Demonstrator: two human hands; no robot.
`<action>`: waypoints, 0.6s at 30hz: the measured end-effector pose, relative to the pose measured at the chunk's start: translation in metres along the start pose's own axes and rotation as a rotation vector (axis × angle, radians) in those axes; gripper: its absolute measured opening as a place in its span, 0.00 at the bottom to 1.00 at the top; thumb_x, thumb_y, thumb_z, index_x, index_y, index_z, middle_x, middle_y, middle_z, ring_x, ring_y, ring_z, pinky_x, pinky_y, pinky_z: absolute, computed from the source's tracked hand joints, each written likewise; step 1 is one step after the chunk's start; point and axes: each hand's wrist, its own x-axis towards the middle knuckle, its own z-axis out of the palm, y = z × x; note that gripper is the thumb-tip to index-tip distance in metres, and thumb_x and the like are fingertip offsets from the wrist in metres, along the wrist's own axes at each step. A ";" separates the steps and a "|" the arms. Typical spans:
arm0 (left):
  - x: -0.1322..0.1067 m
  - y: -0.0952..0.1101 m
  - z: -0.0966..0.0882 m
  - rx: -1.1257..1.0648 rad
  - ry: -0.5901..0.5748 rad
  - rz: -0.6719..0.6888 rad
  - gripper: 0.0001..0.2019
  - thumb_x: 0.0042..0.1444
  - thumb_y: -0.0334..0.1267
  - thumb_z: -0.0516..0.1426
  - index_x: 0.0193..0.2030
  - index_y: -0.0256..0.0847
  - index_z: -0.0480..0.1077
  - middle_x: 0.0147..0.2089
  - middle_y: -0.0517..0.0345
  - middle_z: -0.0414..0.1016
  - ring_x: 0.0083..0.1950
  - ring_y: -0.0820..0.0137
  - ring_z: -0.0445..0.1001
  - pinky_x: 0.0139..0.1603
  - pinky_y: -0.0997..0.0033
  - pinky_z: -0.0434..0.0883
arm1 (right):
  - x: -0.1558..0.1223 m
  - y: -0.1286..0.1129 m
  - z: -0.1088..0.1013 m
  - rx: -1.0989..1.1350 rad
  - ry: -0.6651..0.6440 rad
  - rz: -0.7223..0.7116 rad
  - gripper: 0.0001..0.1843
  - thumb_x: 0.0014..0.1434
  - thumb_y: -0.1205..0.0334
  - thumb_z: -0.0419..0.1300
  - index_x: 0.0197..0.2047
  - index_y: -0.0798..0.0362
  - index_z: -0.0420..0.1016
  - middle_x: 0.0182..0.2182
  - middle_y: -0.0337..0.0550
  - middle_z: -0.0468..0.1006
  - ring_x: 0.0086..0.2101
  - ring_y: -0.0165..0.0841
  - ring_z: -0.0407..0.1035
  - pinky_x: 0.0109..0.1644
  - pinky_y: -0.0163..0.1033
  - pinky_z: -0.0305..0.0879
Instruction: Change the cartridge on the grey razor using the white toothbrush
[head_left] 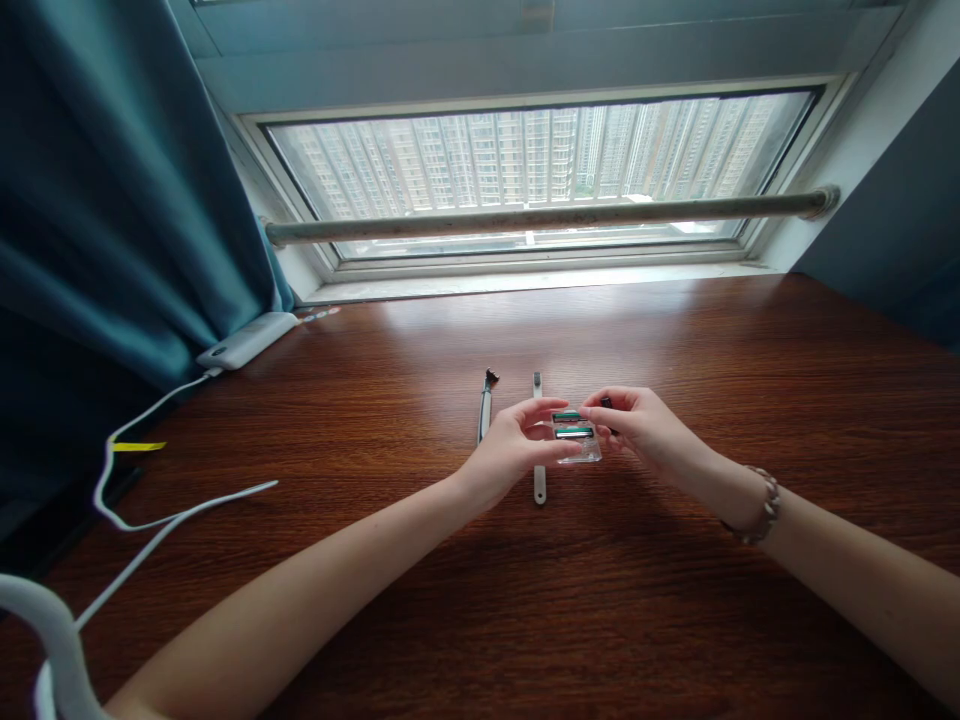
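Wooden desk [675, 580], clear blade case [576, 438] between left hand [514, 448] and right hand [646, 426], both gripping it.

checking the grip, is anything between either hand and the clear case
Nothing visible. The left hand and right hand both grip the case directly. The white stick and razor lie on the table by the left hand, clear of the grip.

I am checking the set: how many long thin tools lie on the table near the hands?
2: a dark-headed handle beside the left hand, and a white stick partly under it. Others may be hidden.
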 end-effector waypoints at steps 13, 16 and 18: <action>0.001 -0.005 0.000 0.099 -0.155 0.064 0.30 0.39 0.32 0.64 0.52 0.34 0.62 0.50 0.45 0.68 0.51 0.62 0.68 0.53 0.63 0.64 | -0.001 -0.002 0.000 -0.135 0.018 -0.044 0.13 0.46 0.54 0.62 0.26 0.58 0.71 0.21 0.38 0.66 0.19 0.23 0.52 0.20 0.31 0.45; -0.001 -0.007 0.000 0.127 -0.129 0.078 0.33 0.38 0.32 0.64 0.54 0.35 0.60 0.52 0.45 0.67 0.51 0.62 0.67 0.52 0.62 0.65 | -0.001 -0.001 -0.001 -0.034 0.008 0.039 0.13 0.43 0.56 0.64 0.24 0.57 0.69 0.17 0.36 0.63 0.18 0.23 0.52 0.19 0.31 0.44; -0.002 -0.008 0.001 0.145 -0.129 0.094 0.34 0.38 0.31 0.64 0.55 0.36 0.58 0.52 0.45 0.66 0.51 0.62 0.67 0.51 0.62 0.66 | 0.000 0.000 -0.002 0.046 -0.016 0.130 0.13 0.41 0.57 0.65 0.23 0.57 0.68 0.18 0.36 0.64 0.18 0.23 0.53 0.19 0.30 0.45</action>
